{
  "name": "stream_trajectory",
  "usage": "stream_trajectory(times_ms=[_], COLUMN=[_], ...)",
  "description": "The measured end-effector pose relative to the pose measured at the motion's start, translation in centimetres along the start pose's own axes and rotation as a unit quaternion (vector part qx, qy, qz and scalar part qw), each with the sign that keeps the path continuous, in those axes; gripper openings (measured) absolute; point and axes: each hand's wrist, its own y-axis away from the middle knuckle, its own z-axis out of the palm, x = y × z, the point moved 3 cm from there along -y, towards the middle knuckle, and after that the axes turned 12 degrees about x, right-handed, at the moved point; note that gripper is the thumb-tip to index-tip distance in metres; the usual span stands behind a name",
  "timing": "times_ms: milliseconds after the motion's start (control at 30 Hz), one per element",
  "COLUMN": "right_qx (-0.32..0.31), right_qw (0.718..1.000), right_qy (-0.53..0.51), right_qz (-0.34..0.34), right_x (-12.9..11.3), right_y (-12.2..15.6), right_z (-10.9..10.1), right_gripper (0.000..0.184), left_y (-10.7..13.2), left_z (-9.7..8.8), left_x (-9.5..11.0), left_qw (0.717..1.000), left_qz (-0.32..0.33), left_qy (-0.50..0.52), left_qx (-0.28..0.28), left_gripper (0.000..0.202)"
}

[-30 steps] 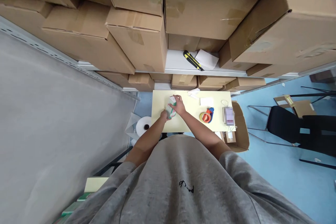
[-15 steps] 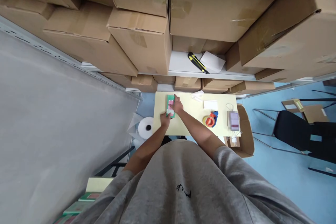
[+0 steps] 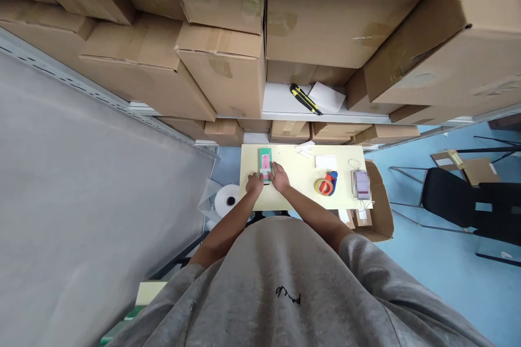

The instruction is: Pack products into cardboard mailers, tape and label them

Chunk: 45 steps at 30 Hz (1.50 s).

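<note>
A small green box with a pink panel (image 3: 266,162) lies flat on the pale yellow table (image 3: 299,190). My left hand (image 3: 254,183) rests at its near left corner with fingers curled against it. My right hand (image 3: 279,178) touches the near right corner of the box, fingers bent on its edge. Both hands grip the near end of the box; the fingertips are too small to see clearly.
On the table lie an orange and blue tape dispenser (image 3: 325,185), a white card (image 3: 326,161), some crumpled plastic (image 3: 304,148) and a blurred tag (image 3: 361,184). An open carton (image 3: 380,211) stands at the right, a white roll (image 3: 229,199) at the left. Shelves of cartons rise behind, with a yellow knife (image 3: 305,98).
The green box was held tilted above the table, then was laid flat. My right hand slid from its far end back to the near end beside my left hand.
</note>
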Motion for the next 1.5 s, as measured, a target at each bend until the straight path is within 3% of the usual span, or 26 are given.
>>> stream_trajectory(times_ms=[200,267,400,600,767,867,1000,1133,1367,1500], right_qx=[-0.024,-0.038,-0.063,-0.131,-0.188,-0.253,-0.332,-0.378,-0.420,-0.431], right_qw=[0.997,0.994,0.985,0.948,0.893,0.854,0.781,0.707,0.575,0.523], right_qy=[-0.017,-0.023,-0.019,-0.032,-0.062,-0.070,-0.079,-0.091,-0.147,-0.172], right_qz=[-0.076,-0.102,-0.157,-0.287,-0.405,-0.449,-0.522,-0.590,-0.687,-0.715], right_x=[-1.8,-2.6,-4.6,-8.3,-12.5,-16.1,-20.8,-25.1,-31.4,-34.4], right_y=[0.8,1.4,2.3,4.5,9.2,14.1,22.3,31.4,51.7,64.3], right_z=[-0.7,-0.9,-1.4,-1.2,0.9,2.9,4.8,6.5,10.0,11.3], right_gripper=[0.040,0.038,0.040,0.046,0.047,0.047,0.046,0.043,0.041,0.043], left_y=[0.7,1.2,3.6,10.9,18.5,23.6,31.3,39.5,56.3,66.4], left_z=[-3.2,-4.9,-8.2,-10.9,-14.1,-17.8,-22.8,-26.8,-33.0,-36.0], left_x=[-0.7,-1.3,-2.1,-3.3,-7.3,-11.0,-16.7,-22.6,-35.2,-42.5], left_qw=[0.993,0.986,0.977,0.960,0.940,0.918,0.881,0.823,0.713,0.639], left_qz=[0.111,0.159,0.192,0.176,0.117,0.064,-0.037,-0.111,-0.234,-0.280], left_qy=[-0.046,-0.045,-0.011,0.019,-0.009,-0.014,-0.032,-0.008,-0.069,-0.047], left_qx=[0.010,0.027,0.087,0.218,0.321,0.392,0.470,0.558,0.657,0.715], left_gripper=[0.035,0.035,0.038,0.039,0.039,0.039,0.041,0.040,0.041,0.040])
